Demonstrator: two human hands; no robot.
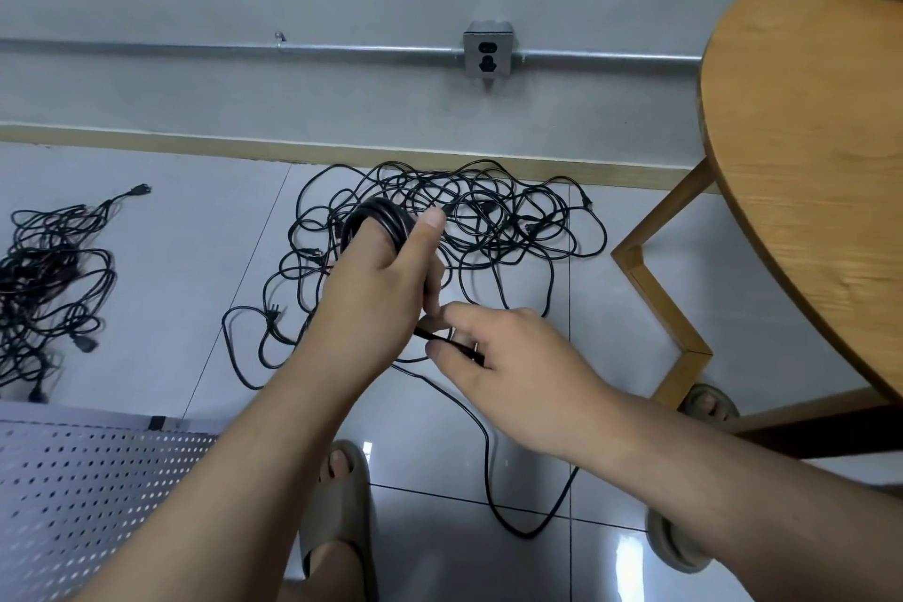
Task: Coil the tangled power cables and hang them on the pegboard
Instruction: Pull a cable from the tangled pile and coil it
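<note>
Clamped round a coil of black cable (377, 213), the left grip (381, 288) is being held above the floor (171, 259), with the loops being carried over its fingers and the thumb being pressed against the coil's outer side. A loose strand (442, 340) of the same cable is being pinched by the right grip (508, 357) just beside the left grip, and from there it is being trailed down onto the tiles in a slack loop. A tangled heap (464, 210) is being left on the floor near the skirting, under the wall socket (488, 55); a smaller heap (44, 279) is lying well apart at far left. The pegboard (88, 504) is lying at lower left, the wooden bench (806, 137) at right.
</note>
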